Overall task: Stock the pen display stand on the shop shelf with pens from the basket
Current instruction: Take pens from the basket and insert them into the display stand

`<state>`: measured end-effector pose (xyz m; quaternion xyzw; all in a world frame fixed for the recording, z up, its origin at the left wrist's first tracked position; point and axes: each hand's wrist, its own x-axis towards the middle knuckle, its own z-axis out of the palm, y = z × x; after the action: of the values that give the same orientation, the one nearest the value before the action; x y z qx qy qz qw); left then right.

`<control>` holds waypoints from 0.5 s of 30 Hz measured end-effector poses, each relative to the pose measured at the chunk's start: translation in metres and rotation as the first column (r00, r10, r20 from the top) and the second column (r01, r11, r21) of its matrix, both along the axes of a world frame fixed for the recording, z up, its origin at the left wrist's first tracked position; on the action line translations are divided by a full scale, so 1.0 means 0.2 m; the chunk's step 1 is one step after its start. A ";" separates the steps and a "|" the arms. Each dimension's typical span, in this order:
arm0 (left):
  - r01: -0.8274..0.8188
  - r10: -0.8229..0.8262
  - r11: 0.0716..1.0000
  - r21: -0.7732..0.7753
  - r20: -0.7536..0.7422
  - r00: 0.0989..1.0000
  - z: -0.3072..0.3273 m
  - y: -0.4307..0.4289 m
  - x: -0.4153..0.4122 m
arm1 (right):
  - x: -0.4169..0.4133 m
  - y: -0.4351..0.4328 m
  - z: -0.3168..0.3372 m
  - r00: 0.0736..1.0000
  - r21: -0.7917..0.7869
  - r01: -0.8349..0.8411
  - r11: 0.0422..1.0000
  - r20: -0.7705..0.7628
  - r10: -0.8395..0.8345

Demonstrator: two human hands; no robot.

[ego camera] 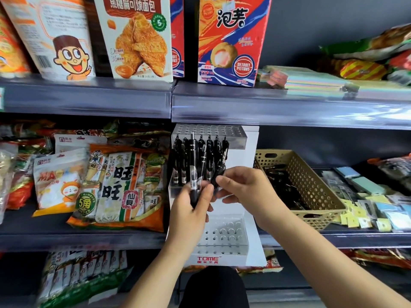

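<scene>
**Loading pens into the stand's upper tier**

Step in hand: insertion. The left hand [193,207] grips a black pen [193,165] upright, fingers curled round its lower barrel, in front of the white display stand [251,138] at the shelf's [89,238] front edge. The right hand [244,187], just beside it, pinches a second pen [219,172] between thumb and forefinger. The upper tier's front rows already hold pens; the lower tier [224,232] shows bare holes. The basket [320,196], just right of the stand on the same shelf, has dark pens in it.

Next move, as I judge it: line a tip over a free hole, lower straight, release.
</scene>
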<state>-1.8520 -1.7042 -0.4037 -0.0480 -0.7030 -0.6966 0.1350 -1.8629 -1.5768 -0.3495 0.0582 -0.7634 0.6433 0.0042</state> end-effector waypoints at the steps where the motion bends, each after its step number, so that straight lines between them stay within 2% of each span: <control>1: -0.003 0.003 1.000 -0.016 -0.007 1.000 0.00 0.01 0.00 | 0.00 0.01 -0.01 1.000 -0.044 0.010 0.999 0.024 -0.009; 4: -0.028 0.028 1.000 -0.007 0.009 1.000 0.00 0.02 0.00 | 0.00 0.03 -0.01 0.998 -0.074 0.036 0.997 0.062 -0.031; 7: -0.050 0.051 0.999 -0.004 0.055 0.997 -0.02 0.02 -0.03 | -0.03 0.09 0.03 0.993 -0.079 0.116 0.990 0.023 -0.114; 11: -0.102 0.104 0.993 -0.059 0.040 0.994 -0.02 -0.02 -0.06 | -0.12 0.18 0.11 0.942 -0.075 0.299 0.951 -0.136 -0.307; 15: -0.129 0.133 0.984 -0.122 0.020 0.991 -0.01 -0.05 -0.06 | -0.21 0.19 0.15 0.872 0.050 0.404 0.914 -0.321 -0.368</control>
<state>-1.8649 -1.7152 -0.4064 0.0000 -0.7473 -0.6430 0.1675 -1.9049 -1.5380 -0.3199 0.0033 -0.7854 0.5675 0.2471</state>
